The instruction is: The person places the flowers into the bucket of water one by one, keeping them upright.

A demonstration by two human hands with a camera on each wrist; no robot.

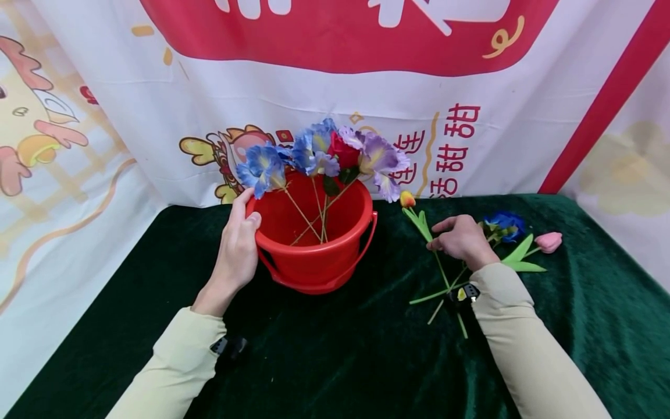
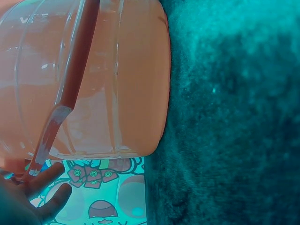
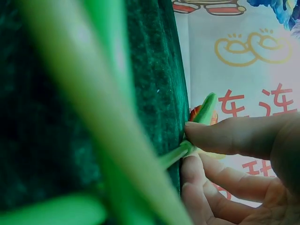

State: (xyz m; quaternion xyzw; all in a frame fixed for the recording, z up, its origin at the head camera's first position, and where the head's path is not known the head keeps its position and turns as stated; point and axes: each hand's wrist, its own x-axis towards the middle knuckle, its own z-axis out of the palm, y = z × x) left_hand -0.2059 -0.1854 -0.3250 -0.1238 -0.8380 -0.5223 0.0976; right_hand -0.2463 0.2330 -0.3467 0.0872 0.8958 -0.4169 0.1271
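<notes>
My left hand (image 1: 232,250) holds the left rim of a red plastic bucket (image 1: 314,267), its thumb over the edge. Standing in the bucket are blue flowers (image 1: 262,169), a red rose (image 1: 342,152) and a purple flower (image 1: 381,157), their thin stems crossing inside. To the right, my right hand (image 1: 463,241) pinches the green stem of an orange-yellow tulip (image 1: 407,199). In the right wrist view thumb and fingertips meet on that stem (image 3: 177,155). Close to this hand lie a blue flower (image 1: 505,226) and a pink tulip (image 1: 548,242).
A dark green velvet cloth (image 1: 324,361) covers the table. Behind it hangs a white printed backdrop (image 1: 314,87) with red areas and cartoon figures. The bucket's red handle (image 1: 369,238) hangs down along its side. Loose stems (image 1: 429,298) cross beneath the right wrist.
</notes>
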